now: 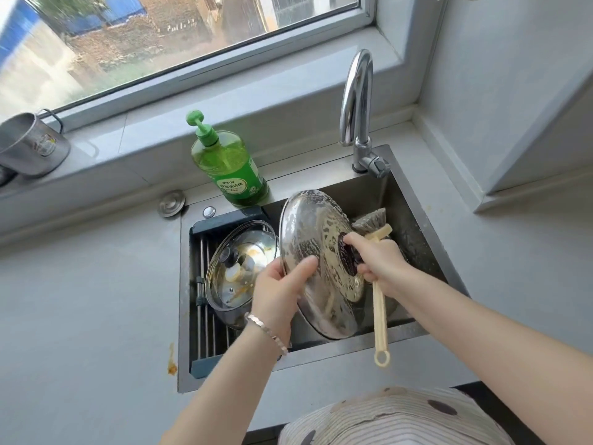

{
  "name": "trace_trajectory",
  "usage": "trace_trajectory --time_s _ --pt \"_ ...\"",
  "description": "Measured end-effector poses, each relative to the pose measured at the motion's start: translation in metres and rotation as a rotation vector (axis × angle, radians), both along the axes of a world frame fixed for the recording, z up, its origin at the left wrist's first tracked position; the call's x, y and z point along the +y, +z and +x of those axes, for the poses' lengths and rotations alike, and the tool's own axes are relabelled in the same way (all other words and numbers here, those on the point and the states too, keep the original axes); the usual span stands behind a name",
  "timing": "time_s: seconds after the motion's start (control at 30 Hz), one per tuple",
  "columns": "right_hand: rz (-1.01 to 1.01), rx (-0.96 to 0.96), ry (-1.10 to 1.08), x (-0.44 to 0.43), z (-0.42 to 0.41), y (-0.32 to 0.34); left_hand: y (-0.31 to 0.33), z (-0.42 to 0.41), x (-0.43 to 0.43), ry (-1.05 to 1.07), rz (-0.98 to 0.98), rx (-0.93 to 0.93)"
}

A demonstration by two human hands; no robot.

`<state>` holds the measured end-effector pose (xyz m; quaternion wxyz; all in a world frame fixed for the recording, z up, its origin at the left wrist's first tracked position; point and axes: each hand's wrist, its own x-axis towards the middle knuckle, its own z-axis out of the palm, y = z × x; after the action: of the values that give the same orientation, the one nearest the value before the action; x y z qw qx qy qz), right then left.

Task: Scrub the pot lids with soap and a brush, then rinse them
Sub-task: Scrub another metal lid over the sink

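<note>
A large steel pot lid [309, 239], streaked with suds, stands tilted on edge over the sink [414, 200]. My left hand [282, 287] grips its left rim, thumb across the face. My right hand [378, 264] holds a cream-handled brush [380, 319] and also touches the lid's dark knob [348, 258]. The brush's grey bristles [369, 220] stick out behind the lid's right edge. A glass lid [240, 261] with a black knob, smeared with food, leans in the rack at the sink's left.
A green pump bottle of dish soap [231, 165] stands on the sink's back ledge. The chrome tap [361, 110] rises at the back right. A drain rack [205, 300] spans the sink's left. A metal mug [30, 146] sits on the windowsill.
</note>
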<state>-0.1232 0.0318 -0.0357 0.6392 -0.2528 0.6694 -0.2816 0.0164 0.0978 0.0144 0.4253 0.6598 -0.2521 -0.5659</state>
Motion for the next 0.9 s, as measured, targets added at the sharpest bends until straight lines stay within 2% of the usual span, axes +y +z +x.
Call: trace_trajectory --time_s 0.07,0.17,0.23,0.3,0.37,0.43,0.5,0.6,0.7,0.8,0.9 --pt "-0.003 -0.003 0.007 -0.007 -0.001 0.0 -0.007 -0.01 0.008 0.016 -0.052 -0.082" --pt "-0.134 0.02 0.186 -0.013 -0.002 0.01 -0.003 -0.017 0.006 0.152 -0.116 0.005" --pt "-0.236 0.172 0.346 -0.011 -0.006 0.022 0.001 -0.016 0.001 0.267 -0.14 0.079" --pt "-0.367 0.45 0.495 -0.002 -0.013 0.035 0.003 -0.014 -0.003 0.364 -0.133 0.107" --pt "-0.503 0.638 0.66 0.014 -0.016 0.05 0.004 -0.014 -0.005 0.422 -0.115 0.117" --pt "-0.649 0.701 0.878 0.032 -0.012 0.063 0.004 -0.013 -0.006 0.457 -0.089 0.117" --pt "-0.701 0.684 0.987 0.046 -0.007 0.067 0.005 -0.008 -0.008 0.499 -0.049 0.11" --pt "-0.571 0.58 0.956 0.044 -0.017 0.054 0.005 0.003 -0.013 0.553 -0.048 0.126" --pt "-0.395 0.488 0.865 0.036 -0.022 0.036 0.007 -0.002 -0.009 0.496 -0.085 0.07" --pt "-0.494 0.42 0.779 0.038 -0.006 0.038 0.009 -0.003 -0.008 0.461 -0.123 0.001" --pt "-0.529 0.462 0.759 0.033 -0.002 0.043 0.009 0.006 -0.011 0.52 -0.107 0.039"
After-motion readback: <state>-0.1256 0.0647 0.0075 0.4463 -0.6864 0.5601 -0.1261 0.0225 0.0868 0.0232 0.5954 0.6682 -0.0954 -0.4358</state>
